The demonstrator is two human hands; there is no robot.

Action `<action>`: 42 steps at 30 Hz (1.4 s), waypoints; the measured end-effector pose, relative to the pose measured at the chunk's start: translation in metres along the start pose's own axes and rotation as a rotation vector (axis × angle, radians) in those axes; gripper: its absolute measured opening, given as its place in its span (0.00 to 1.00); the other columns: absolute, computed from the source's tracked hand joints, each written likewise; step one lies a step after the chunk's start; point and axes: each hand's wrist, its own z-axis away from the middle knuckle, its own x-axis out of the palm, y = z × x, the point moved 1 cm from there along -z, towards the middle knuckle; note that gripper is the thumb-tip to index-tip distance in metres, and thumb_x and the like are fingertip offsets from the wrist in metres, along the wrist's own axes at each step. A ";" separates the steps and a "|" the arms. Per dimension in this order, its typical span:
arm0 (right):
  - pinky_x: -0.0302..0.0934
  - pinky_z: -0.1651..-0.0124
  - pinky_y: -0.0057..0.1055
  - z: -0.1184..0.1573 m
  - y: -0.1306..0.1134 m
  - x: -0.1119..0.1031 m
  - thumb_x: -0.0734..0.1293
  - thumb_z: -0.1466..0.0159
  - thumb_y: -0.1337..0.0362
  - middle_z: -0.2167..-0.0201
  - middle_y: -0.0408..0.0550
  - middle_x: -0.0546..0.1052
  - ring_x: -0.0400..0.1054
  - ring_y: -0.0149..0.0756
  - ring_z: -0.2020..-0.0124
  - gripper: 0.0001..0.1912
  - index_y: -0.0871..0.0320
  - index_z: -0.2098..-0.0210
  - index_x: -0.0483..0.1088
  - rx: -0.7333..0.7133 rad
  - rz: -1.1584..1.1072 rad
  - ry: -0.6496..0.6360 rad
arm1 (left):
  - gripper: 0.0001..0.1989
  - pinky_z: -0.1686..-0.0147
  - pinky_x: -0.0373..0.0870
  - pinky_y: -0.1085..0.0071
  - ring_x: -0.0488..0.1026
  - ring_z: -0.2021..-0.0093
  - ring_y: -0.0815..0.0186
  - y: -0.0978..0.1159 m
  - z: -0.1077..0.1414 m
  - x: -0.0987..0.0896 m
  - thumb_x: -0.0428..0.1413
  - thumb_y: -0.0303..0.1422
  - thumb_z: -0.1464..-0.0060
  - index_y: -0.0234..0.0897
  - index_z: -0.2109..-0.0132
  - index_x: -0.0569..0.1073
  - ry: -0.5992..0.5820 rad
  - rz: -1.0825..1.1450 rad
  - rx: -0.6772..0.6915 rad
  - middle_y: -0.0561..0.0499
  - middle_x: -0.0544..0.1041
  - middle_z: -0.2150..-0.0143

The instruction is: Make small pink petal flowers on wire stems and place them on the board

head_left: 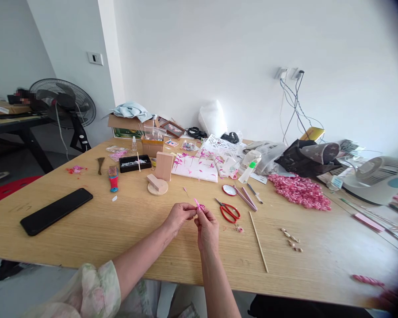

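Both my hands meet over the middle of the wooden table. My left hand is closed, its thumb and index finger pinching at the base of a small pink piece. Around the same pink piece, the thumb and fingers of my right hand are pressed together, and its tip sticks up between them. A thin pink-tipped stem lies just beyond. Red-handled scissors rest to the right of my hands. Behind, a white cloth carries several pink flower pieces.
A black case and a red brush lie left. Wooden blocks stand behind my hands. Right are a wooden stick, pink tweezers, a round mirror, a pink bead-like heap and a white fan.
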 end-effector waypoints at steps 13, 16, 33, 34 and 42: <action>0.52 0.77 0.21 0.005 0.006 -0.001 0.69 0.53 0.65 0.80 0.36 0.66 0.56 0.20 0.82 0.07 0.59 0.75 0.67 0.046 -0.172 -0.046 | 0.11 0.74 0.54 0.74 0.61 0.78 0.74 -0.009 0.001 -0.006 0.63 0.32 0.68 0.32 0.80 0.69 0.027 0.184 -0.117 0.54 0.68 0.80; 0.53 0.77 0.21 0.006 0.007 -0.002 0.69 0.53 0.66 0.79 0.37 0.66 0.56 0.20 0.81 0.07 0.59 0.75 0.67 0.047 -0.182 -0.043 | 0.11 0.74 0.54 0.75 0.61 0.78 0.74 -0.010 0.001 -0.006 0.63 0.31 0.68 0.32 0.80 0.68 0.020 0.219 -0.122 0.54 0.68 0.79; 0.50 0.78 0.21 0.010 0.003 -0.002 0.69 0.53 0.65 0.80 0.37 0.66 0.55 0.20 0.82 0.07 0.59 0.76 0.68 0.054 -0.036 -0.059 | 0.11 0.76 0.55 0.76 0.60 0.78 0.76 -0.008 0.004 -0.007 0.62 0.28 0.65 0.33 0.79 0.65 -0.042 0.307 -0.111 0.56 0.64 0.79; 0.49 0.78 0.21 0.010 0.002 -0.002 0.69 0.53 0.65 0.81 0.37 0.66 0.54 0.20 0.82 0.07 0.60 0.76 0.68 0.055 -0.018 -0.064 | 0.12 0.76 0.55 0.76 0.60 0.78 0.76 -0.009 0.004 -0.007 0.62 0.28 0.66 0.33 0.79 0.64 -0.043 0.306 -0.113 0.56 0.64 0.79; 0.49 0.78 0.22 0.011 0.001 -0.001 0.70 0.54 0.65 0.81 0.38 0.67 0.54 0.22 0.81 0.06 0.60 0.77 0.70 0.079 0.012 -0.095 | 0.14 0.77 0.56 0.76 0.62 0.78 0.74 -0.004 0.005 -0.004 0.61 0.30 0.63 0.34 0.80 0.61 -0.133 0.370 -0.089 0.56 0.64 0.78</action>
